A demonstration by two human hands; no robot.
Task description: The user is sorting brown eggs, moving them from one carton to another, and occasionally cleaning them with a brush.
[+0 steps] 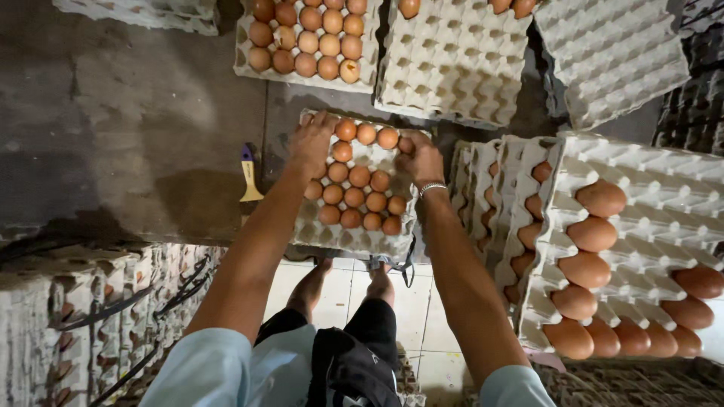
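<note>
A grey pulp egg tray (354, 240) lies in front of me on a dark concrete ledge, holding several brown eggs (354, 197). My left hand (311, 145) rests fingers-down on the tray's left side, over eggs near the far left corner. My right hand (421, 160), with a metal bracelet on the wrist, is curled at the tray's right edge and touches an egg (406, 145) there. Whether either hand actually grips an egg is hidden by the fingers.
A fuller egg tray (305, 41) and empty trays (452, 64) lie farther back. Stacked trays with large brown eggs (596, 234) stand at the right. A yellow-handled scraper (249, 175) lies left of the tray. Strapped tray stacks (90, 324) sit at lower left; tiled floor below.
</note>
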